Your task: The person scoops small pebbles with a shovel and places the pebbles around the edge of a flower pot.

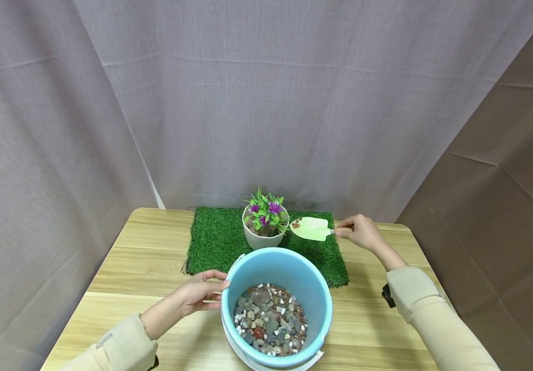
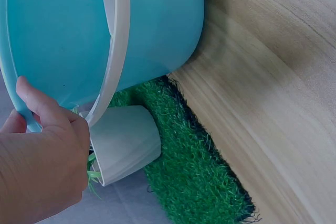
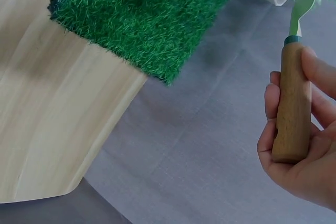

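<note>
A light blue bucket holds a bed of mixed pebbles in brown, grey, red and white. My left hand pinches its rim at the left, thumb over the edge and fingers on the outer wall. By its wooden handle, my right hand grips a pale green garden trowel. A few reddish-brown pebbles lie near the blade's tip. That tip points left, right at the rim of a white flowerpot with a leafy plant and purple flowers.
Beneath the pot lies a green artificial grass mat on the wooden table. The bucket stands in front of the pot, overlapping the mat in the head view. Its white handle hangs down outside. Grey curtains rise behind the table.
</note>
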`<state>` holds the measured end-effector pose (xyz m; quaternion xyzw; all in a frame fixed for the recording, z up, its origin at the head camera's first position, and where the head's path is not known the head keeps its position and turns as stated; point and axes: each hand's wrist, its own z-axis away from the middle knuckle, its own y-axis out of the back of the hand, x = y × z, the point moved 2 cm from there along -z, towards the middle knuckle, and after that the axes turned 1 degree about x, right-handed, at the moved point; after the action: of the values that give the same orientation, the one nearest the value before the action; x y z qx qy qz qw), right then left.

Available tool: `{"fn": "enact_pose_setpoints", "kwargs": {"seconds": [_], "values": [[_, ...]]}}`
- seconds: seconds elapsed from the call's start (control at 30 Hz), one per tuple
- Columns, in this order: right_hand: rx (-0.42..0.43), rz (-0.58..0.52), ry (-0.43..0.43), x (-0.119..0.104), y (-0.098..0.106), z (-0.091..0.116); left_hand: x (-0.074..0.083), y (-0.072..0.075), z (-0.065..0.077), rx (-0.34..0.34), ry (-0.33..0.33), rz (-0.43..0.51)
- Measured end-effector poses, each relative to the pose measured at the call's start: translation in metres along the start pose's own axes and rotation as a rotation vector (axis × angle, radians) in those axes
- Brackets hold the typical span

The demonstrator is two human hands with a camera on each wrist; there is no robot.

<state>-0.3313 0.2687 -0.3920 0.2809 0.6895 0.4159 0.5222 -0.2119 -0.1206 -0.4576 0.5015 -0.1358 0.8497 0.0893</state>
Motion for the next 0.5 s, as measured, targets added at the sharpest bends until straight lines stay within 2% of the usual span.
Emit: {"fn": "enact_pose_setpoints", "kwargs": {"seconds": [0.27,0.5], "values": [[0.01,0.08,-0.05,-0.003,-0.004,-0.015,0.001,0.0,-0.001,-0.005,-0.004,-0.004],[0.028,0.217,-0.067,-0.021,-0.01,-0.027,0.001,-0.001,0.001,-0.013,0.004,-0.006]]}}
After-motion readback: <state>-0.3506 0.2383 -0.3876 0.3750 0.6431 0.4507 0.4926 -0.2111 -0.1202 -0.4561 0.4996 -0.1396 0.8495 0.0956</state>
